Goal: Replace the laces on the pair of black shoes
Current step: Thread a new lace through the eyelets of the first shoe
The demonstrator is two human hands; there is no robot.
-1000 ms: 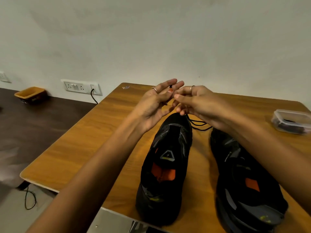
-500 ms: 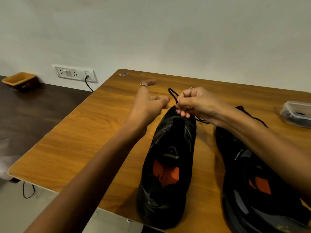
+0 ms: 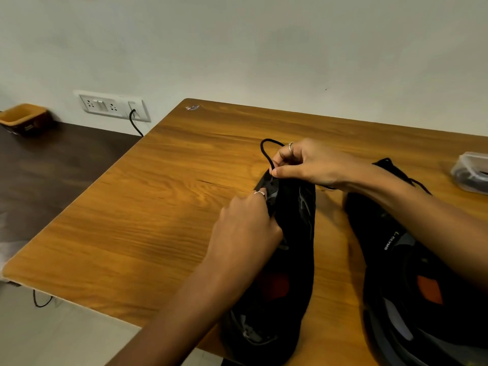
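Note:
Two black shoes with orange insoles stand side by side on the wooden table (image 3: pixel 163 207), toes pointing away from me. My right hand (image 3: pixel 306 165) pinches a black lace (image 3: pixel 265 151) just above the toe end of the left shoe (image 3: pixel 293 233); the lace loops up beyond my fingers. My left hand (image 3: pixel 245 228) grips the left side of that shoe's upper near the lowest eyelets. The right shoe (image 3: pixel 412 273) lies under my right forearm, and a dark lace trails from its toe.
A clear plastic container (image 3: pixel 471 171) with dark contents sits at the table's right edge. A wall socket panel (image 3: pixel 111 105) with a plugged cable is beyond the table's left corner. An orange tub (image 3: pixel 22 117) stands on a dark surface at far left.
My left hand has dropped from the air in front of the toe onto the left shoe's side. My right hand has lowered the lace to the shoe's toe end.

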